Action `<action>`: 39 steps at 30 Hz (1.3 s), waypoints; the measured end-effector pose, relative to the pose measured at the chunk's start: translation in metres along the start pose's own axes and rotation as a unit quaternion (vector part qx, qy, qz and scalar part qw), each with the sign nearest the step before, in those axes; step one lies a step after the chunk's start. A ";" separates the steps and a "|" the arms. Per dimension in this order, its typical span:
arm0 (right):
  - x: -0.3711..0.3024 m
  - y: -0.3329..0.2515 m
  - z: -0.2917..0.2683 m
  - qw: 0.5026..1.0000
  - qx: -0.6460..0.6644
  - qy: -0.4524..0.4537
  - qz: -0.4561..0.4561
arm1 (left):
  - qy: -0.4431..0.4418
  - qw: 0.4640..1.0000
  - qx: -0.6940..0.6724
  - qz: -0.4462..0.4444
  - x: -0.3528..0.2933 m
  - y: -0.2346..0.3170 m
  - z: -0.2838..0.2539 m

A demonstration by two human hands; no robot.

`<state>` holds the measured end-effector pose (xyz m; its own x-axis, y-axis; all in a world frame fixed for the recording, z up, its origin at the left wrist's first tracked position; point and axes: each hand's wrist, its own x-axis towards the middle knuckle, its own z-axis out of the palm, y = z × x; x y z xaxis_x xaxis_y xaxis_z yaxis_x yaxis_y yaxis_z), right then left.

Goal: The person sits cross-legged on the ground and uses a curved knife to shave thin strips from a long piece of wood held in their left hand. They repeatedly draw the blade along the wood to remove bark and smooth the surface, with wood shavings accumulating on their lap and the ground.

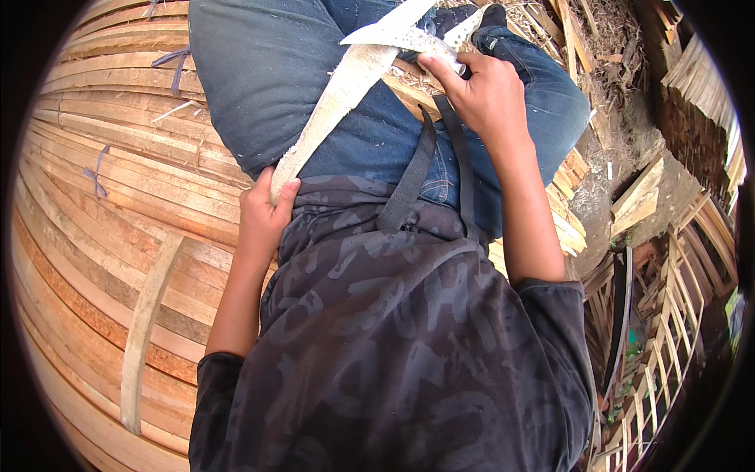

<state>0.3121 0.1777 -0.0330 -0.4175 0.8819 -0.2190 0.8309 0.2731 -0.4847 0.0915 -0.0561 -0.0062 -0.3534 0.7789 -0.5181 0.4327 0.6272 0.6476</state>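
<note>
A long pale piece (346,94), seemingly wood, slants across my lap from the waist to the top edge. It is narrow at my end and wider in the middle. The fingers and thumb of my left hand (267,206) are closed round its narrow near end. My right hand (484,94) grips a knife by its handle, which the fingers mostly hide. The curved, speckled metal blade (393,36) lies across the pale piece, its tip pointing left. Whether the edge bites into the surface, I cannot tell.
Bundled wooden strips (118,189), tied with purplish cords (97,171), are stacked on the left, with a loose slat (149,338) on top. Split wood and shavings (605,71) litter the ground at the right. A slatted wooden frame (653,377) stands lower right. Dark straps (413,169) hang at my waist.
</note>
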 end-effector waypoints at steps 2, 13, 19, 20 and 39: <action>-0.002 -0.004 0.003 1.000 0.021 -0.010 -0.011 | 0.007 1.000 0.002 0.000 0.000 0.002 0.000; 0.042 0.023 0.024 0.987 -0.132 0.047 -0.079 | 0.048 0.999 0.012 0.006 0.001 0.002 0.007; 0.064 0.035 0.004 0.989 -0.145 0.023 0.009 | 0.043 0.999 0.030 0.003 0.003 0.012 0.006; 0.063 0.033 0.003 0.988 -0.148 0.038 0.007 | 0.041 0.999 0.029 -0.002 0.003 0.012 0.004; 0.032 0.021 -0.003 0.994 -0.070 0.080 -0.031 | 0.028 0.999 0.020 0.013 0.002 -0.002 0.003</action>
<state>0.3169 0.2125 -0.0476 -0.4158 0.9081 -0.0500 0.8528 0.3702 -0.3684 0.0926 -0.0554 -0.0101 -0.3871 0.7936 -0.4694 0.4744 0.6079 0.6367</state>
